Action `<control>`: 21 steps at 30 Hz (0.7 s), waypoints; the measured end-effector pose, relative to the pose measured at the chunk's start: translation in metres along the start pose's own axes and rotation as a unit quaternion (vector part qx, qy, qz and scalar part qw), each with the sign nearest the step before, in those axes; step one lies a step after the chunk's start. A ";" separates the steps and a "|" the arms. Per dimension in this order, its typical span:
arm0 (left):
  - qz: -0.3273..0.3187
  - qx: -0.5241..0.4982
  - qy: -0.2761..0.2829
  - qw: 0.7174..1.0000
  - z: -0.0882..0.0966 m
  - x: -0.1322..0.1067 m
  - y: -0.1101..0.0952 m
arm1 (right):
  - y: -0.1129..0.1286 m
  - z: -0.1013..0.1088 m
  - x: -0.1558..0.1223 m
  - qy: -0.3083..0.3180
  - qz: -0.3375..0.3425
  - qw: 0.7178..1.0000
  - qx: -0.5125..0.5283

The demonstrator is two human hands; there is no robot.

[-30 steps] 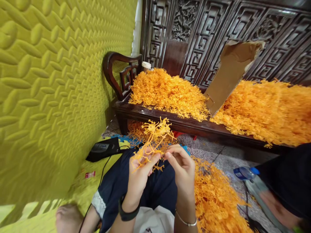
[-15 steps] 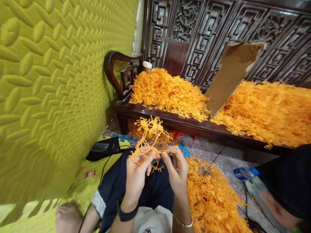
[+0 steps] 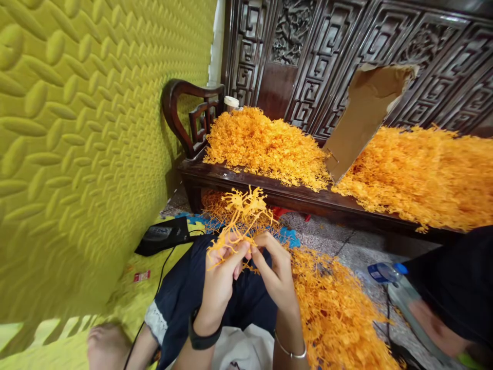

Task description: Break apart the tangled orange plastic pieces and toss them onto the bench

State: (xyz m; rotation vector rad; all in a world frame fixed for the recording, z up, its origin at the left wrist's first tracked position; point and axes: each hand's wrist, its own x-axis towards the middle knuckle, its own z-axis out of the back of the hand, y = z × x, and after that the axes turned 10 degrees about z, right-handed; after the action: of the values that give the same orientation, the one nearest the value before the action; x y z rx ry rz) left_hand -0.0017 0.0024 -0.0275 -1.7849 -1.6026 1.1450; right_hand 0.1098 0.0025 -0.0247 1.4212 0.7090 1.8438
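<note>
My left hand is closed round a bunch of orange plastic sprigs that fan upward above my lap. My right hand is beside it, fingers pinched against the base of the same bunch where the two hands meet. A black band is on my left wrist and a thin bracelet on my right. A heap of orange sprigs lies on the floor just right of my right forearm.
A dark carved wooden bench ahead bears two big orange piles split by a cardboard sheet. A yellow padded wall fills the left. A black device lies on the floor; another person and a water bottle are at right.
My right hand has drawn left and closer to my left hand, now touching the bunch's base. The bunch stays held upright in my left hand.
</note>
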 end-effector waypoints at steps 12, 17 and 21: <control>0.121 -0.140 0.053 0.981 -0.004 0.003 -0.003 | -0.021 -0.022 -0.006 -0.067 -0.044 0.967 0.240; 0.118 -0.160 0.068 0.978 -0.003 0.009 0.001 | -0.028 -0.022 -0.001 -0.063 -0.049 0.967 0.240; 0.114 -0.153 0.088 0.978 0.000 0.013 -0.001 | -0.030 -0.029 0.003 -0.081 -0.043 0.957 0.274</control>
State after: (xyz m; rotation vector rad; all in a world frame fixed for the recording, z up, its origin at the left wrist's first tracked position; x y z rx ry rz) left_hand -0.0024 0.0146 -0.0300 -2.2484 -1.5641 0.8367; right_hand 0.0871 0.0229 -0.0531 1.8256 1.2395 1.5008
